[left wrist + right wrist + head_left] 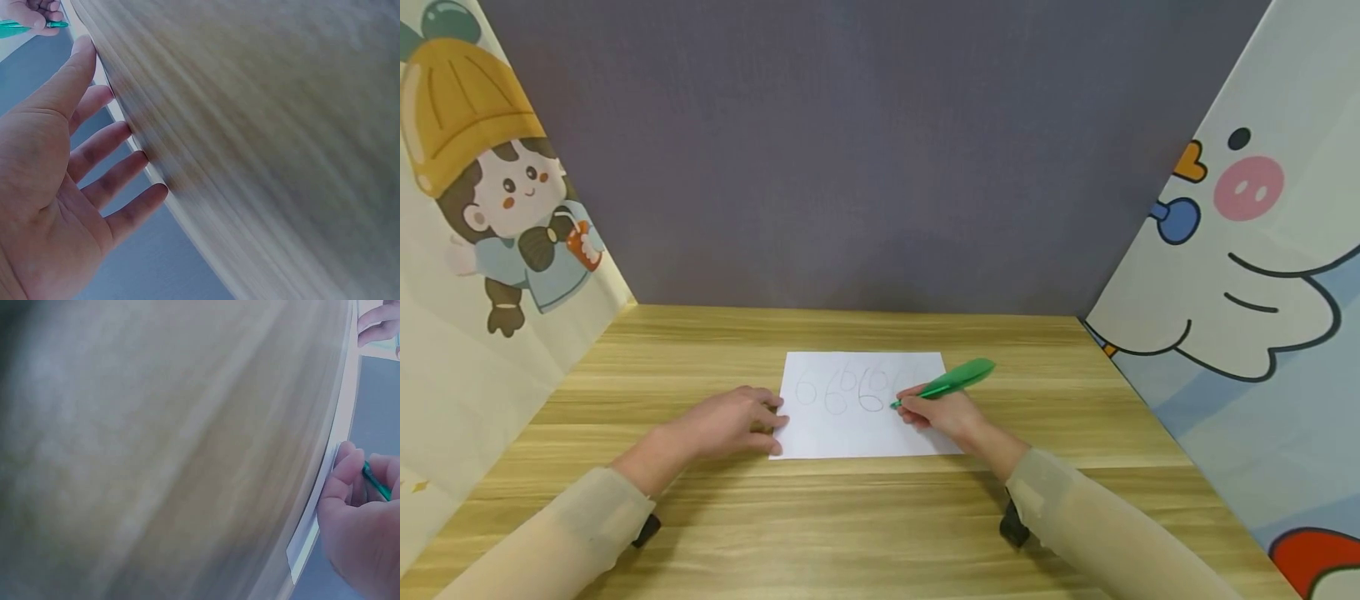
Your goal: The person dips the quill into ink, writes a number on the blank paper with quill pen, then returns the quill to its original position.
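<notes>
A white sheet of paper [842, 437] lies on the wooden table, with several thin pencil-like figures shaped like 6 across its upper half. My right hand [943, 412] pinches a green feather-shaped pen [958, 377] over the sheet's right side, its tip at the paper just right of the darkest figure. At the sheet's left edge, the fingertips of my left hand [730, 423] touch the paper, fingers spread and relaxed. The left wrist view shows the same left hand [56, 181] with its palm visible. In the right wrist view the fingers of my right hand [362, 512] surround the green pen [376, 482].
The wooden table [850, 533] extends around the sheet on all sides. A grey partition [865, 158] rises at its back edge. Side panels with cartoon drawings stand at left [445, 400] and right [1150, 308]. Dark wrist devices sit under both sleeves.
</notes>
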Available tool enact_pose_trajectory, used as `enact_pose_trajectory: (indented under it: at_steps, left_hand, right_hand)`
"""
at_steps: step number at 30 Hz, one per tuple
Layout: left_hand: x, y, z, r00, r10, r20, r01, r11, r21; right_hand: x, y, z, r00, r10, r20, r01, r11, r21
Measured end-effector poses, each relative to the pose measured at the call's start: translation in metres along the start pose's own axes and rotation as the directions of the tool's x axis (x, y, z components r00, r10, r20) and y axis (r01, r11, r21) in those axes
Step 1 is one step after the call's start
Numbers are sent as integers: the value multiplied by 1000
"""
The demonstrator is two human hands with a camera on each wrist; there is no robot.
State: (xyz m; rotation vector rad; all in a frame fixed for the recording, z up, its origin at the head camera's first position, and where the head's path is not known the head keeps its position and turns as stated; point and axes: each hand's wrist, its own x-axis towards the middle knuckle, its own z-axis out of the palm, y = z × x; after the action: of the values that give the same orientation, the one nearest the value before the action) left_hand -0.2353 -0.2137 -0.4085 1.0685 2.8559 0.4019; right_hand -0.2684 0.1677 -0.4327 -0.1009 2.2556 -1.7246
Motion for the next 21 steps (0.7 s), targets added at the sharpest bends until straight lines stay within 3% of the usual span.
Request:
enact_pose_trajectory:
  at_steps: [21]
  left_hand:
    - [-1, -2, 2, 1000, -19, 8, 19, 1000, -22]
  right_hand:
    - [-3, -1, -1, 998, 2, 66, 1, 999, -53]
